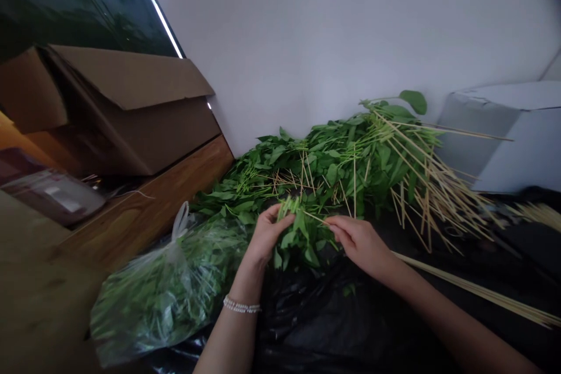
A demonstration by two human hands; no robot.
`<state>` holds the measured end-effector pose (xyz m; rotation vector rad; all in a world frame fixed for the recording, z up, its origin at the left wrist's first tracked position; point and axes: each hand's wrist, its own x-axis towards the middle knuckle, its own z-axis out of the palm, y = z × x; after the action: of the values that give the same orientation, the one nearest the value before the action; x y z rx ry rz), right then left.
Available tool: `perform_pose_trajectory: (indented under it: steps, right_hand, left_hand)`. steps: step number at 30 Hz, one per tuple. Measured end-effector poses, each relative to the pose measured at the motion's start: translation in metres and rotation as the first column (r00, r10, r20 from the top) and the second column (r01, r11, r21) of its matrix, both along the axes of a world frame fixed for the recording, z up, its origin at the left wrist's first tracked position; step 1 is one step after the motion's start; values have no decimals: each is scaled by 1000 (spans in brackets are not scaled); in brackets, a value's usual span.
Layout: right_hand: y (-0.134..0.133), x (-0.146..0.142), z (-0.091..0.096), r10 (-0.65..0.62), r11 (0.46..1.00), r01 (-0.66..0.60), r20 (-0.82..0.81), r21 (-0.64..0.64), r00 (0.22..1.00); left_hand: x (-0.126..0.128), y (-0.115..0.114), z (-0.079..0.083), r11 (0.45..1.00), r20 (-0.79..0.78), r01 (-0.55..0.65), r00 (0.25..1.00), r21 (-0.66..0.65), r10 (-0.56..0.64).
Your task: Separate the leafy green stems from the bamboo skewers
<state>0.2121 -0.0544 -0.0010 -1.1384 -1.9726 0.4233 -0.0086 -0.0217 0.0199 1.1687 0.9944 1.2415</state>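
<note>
**A:** What is in hand?

**B:** A bunch of leaves [294, 228], stems up, at the near edge of the heap and over the black sheet [315, 321]. The left hand [267, 234] is closed round the stems, with the thumb on top. The right hand [359, 242] pinches a skewer [316, 217] between thumb and forefinger, and its tip touches the stems.

**A:** Is it through the stems yet?

**B:** Cannot tell, because the leaves hide the point.

**A:** What looks done?

**B:** Just behind the hands is a heap of skewered greens [350, 169], banked against the wall [307, 41]. Many sticks jut out of it to the right. I judge a good share is finished.

**A:** And what is left?

**B:** The plastic bag [166, 292] beside the left wrist looks full of greens and is knotted at the top. Loose skewers [482, 292] lie on the sheet under the right forearm, with more at the far right edge. My estimate is somewhere in the middle — plenty of stock on both sides.

**A:** Surroundings?

**B:** A cardboard box [144, 111] with open flaps sits on the wooden ledge [175, 193] to the left. A white box [517, 140] is to the right of the heap. There is a bead bracelet [241, 305] on the left wrist.
</note>
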Motion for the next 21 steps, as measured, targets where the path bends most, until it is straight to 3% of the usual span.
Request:
perform_pose_trajectory:
  steps: [4,10,13,17,19,21]
  right_hand:
    - [4,12,10,1,998,1,35,-58,999]
    - [7,27,20,66,986,-51,93,-157,993]
    - [11,31,18,35,995,-32,29,-97,999]
    - [16,36,17,-102,995,98,-141,-33,985]
    - [19,40,18,-178,983,160,-297,-85,938]
    - [24,47,18,-243,970,197,-486,-145,840]
  left_hand:
    - [-13,9,2,983,201,-179,962,-48,185]
    - [-16,14,2,969,264,-234,932,-81,247]
    - [-15,13,1,975,266,-206,938,-87,222]
    - [-15,12,-2,986,316,-130,936,-102,156]
    - [-15,11,-3,996,347,-39,936,-75,63]
    - [-13,11,-3,997,341,59,939,-53,-38]
